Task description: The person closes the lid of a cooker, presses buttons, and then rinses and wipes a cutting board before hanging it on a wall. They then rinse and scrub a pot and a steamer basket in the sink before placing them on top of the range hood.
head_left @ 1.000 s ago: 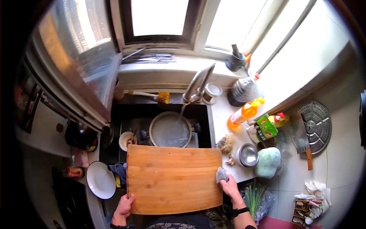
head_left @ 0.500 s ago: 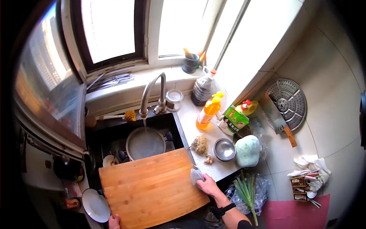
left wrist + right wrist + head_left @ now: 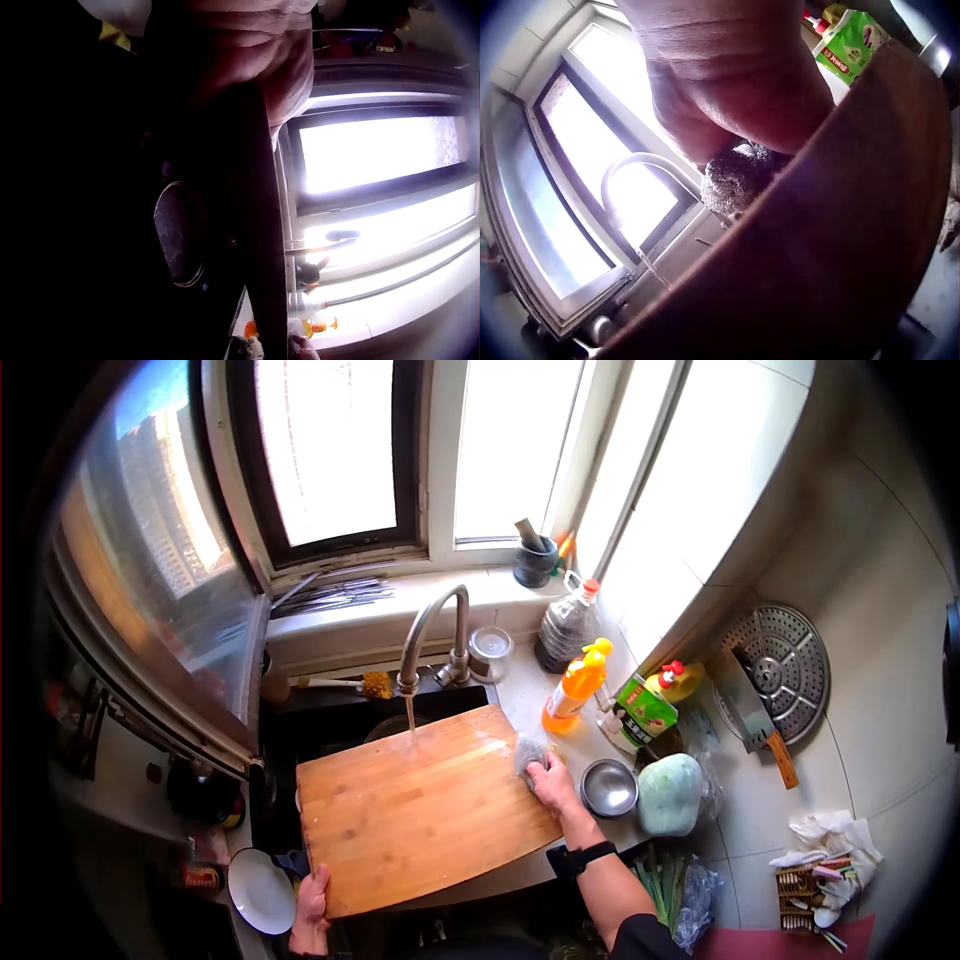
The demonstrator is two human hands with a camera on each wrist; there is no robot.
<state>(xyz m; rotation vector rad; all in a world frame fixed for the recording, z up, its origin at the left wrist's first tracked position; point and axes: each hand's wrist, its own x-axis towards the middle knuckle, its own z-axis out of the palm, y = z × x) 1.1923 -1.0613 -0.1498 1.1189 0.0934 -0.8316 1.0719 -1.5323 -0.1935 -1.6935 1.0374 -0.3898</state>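
Observation:
A wooden cutting board [image 3: 420,810] is held tilted over the sink, its far edge under the water falling from the faucet [image 3: 432,630]. My left hand [image 3: 311,910] grips the board's near left corner, thumb on top. At the right edge, my right hand [image 3: 552,782] holds a grey mesh scrubber [image 3: 528,752] against the board. The right wrist view shows the scrubber [image 3: 735,180] squeezed between the hand [image 3: 727,82] and the board's edge. Most of the pot in the sink is hidden behind the board.
Right of the sink stand an orange bottle [image 3: 576,688], a dark jug [image 3: 567,628], a metal bowl [image 3: 609,788] and a pale green melon [image 3: 670,795]. A cleaver [image 3: 745,705] hangs by a perforated steel disc [image 3: 800,670]. A white plate [image 3: 262,892] lies at the left.
The board has moved forward and up, over the sink and under the water stream, covering most of the pot. Both hands moved with it, and the camera view has turned.

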